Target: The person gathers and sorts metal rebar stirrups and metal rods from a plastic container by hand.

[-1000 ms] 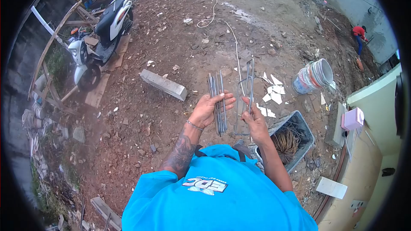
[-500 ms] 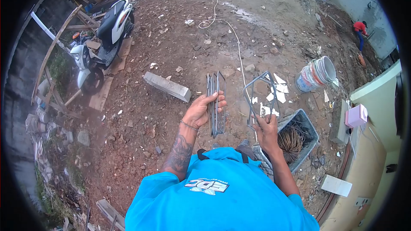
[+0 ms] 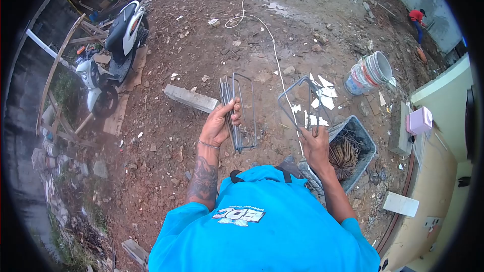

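Observation:
My left hand (image 3: 222,122) is closed round a bundle of several bent metal frames (image 3: 243,78), held upright, with one frame fanned out to the right of the rest. In my right hand (image 3: 315,146) is a rectangular bent metal frame (image 3: 285,92), gripped at its lower end and apart from the bundle. A grey tub (image 3: 368,157) stands just right of my right hand, with a bundle of thin brown wires (image 3: 344,158) inside.
A concrete block (image 3: 190,98) lies beyond my left hand. Stacked buckets (image 3: 370,73) and broken white tiles (image 3: 326,98) are at the right. A scooter (image 3: 121,45) stands at the left. A person in red (image 3: 416,16) is at the far right. A white cable (image 3: 275,45) crosses the ground.
My left hand has moved left with its bundle, and one frame has spread away from the others. My right hand has stayed near the tub while its frame has shifted slightly left and up.

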Tool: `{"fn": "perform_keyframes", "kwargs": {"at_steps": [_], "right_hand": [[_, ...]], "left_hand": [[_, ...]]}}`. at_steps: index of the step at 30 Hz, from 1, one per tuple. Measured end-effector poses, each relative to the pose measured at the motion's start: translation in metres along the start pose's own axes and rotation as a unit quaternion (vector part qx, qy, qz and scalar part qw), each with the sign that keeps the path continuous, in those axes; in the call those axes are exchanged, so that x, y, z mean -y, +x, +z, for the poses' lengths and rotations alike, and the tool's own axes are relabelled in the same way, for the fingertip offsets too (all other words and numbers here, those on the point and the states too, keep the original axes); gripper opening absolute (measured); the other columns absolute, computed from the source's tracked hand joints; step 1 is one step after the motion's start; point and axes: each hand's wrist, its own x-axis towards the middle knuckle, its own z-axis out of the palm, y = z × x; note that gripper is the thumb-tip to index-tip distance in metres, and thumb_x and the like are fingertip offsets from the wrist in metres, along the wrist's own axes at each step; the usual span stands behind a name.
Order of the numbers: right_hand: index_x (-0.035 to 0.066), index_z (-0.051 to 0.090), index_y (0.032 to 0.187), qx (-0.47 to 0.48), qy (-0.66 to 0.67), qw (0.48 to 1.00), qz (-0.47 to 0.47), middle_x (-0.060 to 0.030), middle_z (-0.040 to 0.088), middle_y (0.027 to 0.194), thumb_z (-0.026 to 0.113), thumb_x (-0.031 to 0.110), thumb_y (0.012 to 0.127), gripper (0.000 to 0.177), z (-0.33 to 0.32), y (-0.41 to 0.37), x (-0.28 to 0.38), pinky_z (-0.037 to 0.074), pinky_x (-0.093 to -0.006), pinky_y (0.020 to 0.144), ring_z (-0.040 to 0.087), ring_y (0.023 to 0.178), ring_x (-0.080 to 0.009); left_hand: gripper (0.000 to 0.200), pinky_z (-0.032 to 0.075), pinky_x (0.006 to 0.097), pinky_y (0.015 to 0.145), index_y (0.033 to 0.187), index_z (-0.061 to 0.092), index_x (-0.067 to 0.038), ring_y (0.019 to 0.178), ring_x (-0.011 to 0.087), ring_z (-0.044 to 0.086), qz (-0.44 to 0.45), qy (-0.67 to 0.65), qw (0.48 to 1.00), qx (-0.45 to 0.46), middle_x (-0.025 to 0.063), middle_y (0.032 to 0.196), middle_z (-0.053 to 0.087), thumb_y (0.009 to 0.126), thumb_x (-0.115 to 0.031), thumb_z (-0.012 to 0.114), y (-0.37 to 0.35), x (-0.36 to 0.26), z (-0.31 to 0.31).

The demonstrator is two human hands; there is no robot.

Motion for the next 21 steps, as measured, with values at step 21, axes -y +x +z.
{"fn": "perform_keyframes", "kwargs": {"at_steps": [21], "right_hand": [[0.006,0.059,0.113,0.157,0.236,0.954,0.098,-0.0079,0.042,0.074,0.068,0.017,0.076,0.04,0.004,0.014,0.003,0.04,-0.0337,0.06,0.046,0.064,-0.02]], "left_hand": [[0.018,0.034,0.0178,0.043,0.091,0.057,-0.004,0.053,0.0034,0.044,-0.051,0.239,0.968,-0.049,0.0038,0.077,0.062,0.08,-0.014,0.068,-0.01,0.02,0.016]]}}
